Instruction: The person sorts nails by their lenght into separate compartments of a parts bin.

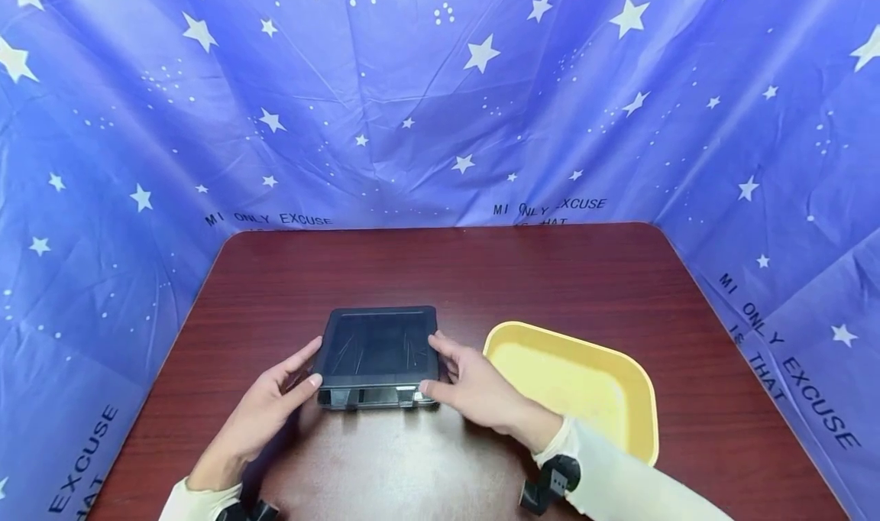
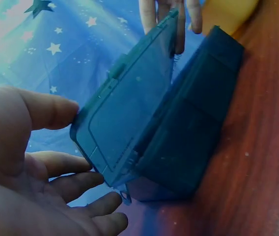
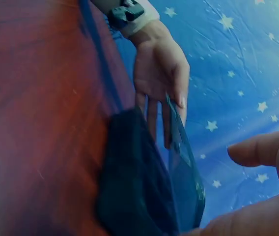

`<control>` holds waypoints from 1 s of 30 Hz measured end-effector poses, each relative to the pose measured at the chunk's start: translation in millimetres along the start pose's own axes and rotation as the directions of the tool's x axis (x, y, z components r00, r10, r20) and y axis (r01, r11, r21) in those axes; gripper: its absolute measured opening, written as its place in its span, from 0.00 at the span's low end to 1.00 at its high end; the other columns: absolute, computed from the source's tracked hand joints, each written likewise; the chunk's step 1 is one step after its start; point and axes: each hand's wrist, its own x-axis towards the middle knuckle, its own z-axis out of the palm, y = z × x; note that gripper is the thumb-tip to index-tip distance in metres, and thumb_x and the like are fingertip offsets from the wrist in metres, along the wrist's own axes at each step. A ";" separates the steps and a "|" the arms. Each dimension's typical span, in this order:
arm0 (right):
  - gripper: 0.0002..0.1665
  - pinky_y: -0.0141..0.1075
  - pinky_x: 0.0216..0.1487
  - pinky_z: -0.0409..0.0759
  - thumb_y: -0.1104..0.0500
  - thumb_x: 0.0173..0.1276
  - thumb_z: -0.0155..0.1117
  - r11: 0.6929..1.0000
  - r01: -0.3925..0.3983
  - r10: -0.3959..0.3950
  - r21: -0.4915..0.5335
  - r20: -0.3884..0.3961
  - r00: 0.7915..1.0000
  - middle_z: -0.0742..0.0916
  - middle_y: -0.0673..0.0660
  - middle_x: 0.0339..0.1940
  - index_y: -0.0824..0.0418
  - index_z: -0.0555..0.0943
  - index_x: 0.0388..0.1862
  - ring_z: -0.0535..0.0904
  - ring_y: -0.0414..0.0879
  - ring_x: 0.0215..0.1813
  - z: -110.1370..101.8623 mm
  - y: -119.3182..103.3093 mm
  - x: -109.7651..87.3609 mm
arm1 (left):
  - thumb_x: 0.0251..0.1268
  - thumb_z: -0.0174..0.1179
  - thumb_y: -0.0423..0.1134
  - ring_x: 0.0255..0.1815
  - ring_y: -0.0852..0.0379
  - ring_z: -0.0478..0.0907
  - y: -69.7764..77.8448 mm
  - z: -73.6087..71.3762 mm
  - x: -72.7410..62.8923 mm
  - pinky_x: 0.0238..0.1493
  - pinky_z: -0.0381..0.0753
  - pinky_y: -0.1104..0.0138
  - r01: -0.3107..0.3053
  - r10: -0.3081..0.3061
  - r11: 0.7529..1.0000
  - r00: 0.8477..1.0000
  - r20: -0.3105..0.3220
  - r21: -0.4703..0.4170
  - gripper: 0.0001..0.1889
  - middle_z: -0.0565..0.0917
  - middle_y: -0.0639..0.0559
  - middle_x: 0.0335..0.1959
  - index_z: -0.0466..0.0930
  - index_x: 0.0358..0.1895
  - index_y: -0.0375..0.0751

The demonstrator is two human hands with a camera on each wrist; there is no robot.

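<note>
A dark plastic storage case (image 1: 378, 397) lies on the table, its see-through lid (image 1: 378, 345) tilted up with a gap along the front. At the lid's left end is my left hand (image 1: 264, 406); in the left wrist view the thumb (image 2: 56, 110) meets the lid's corner and the fingertips (image 2: 97, 178) touch its side edge. My right hand (image 1: 477, 387) is at the lid's right edge, fingers nearly straight. From the right wrist view, the right thumb (image 3: 255, 151) stands apart from the lid. The case's inside is mostly hidden.
A yellow plastic tub (image 1: 635, 368) stands on the right of the brown table (image 1: 440, 269), partly behind my right forearm. Blue curtains (image 1: 412, 85) with white stars hang behind the table and along both sides.
</note>
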 end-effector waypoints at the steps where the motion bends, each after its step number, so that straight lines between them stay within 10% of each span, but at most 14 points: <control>1: 0.49 0.57 0.84 0.54 0.61 0.70 0.71 0.999 0.011 -0.012 -0.042 -0.015 1.000 0.57 0.72 0.86 0.75 0.58 0.82 0.53 0.64 0.87 5.5 1.6 -1.7 | 0.81 0.59 0.42 0.84 0.46 0.56 -1.8 0.7 -0.8 0.66 0.63 0.85 -0.011 0.011 1.000 1.000 0.007 0.014 0.34 0.59 0.39 0.85 0.59 0.84 0.43; 17: 0.56 0.60 0.82 0.59 0.58 0.61 0.77 0.953 0.045 -0.120 -0.299 -0.237 0.964 0.58 0.61 0.88 0.72 0.60 0.83 0.55 0.60 0.87 48.8 43.6 -5.7 | 0.60 0.78 0.41 0.85 0.34 0.49 -22.9 15.9 -2.1 0.68 0.51 0.91 -0.102 0.110 0.970 0.994 -0.021 0.220 0.51 0.56 0.36 0.86 0.58 0.83 0.37; 30: 0.59 0.56 0.81 0.63 0.60 0.61 0.81 0.952 0.054 -0.145 -0.302 -0.288 0.947 0.63 0.62 0.87 0.59 0.59 0.86 0.60 0.58 0.85 52.9 67.5 0.9 | 0.50 0.84 0.49 0.73 0.45 0.73 -27.6 33.1 1.0 0.62 0.52 0.93 -0.102 0.197 0.841 0.972 -0.125 0.532 0.58 0.63 0.38 0.84 0.59 0.84 0.39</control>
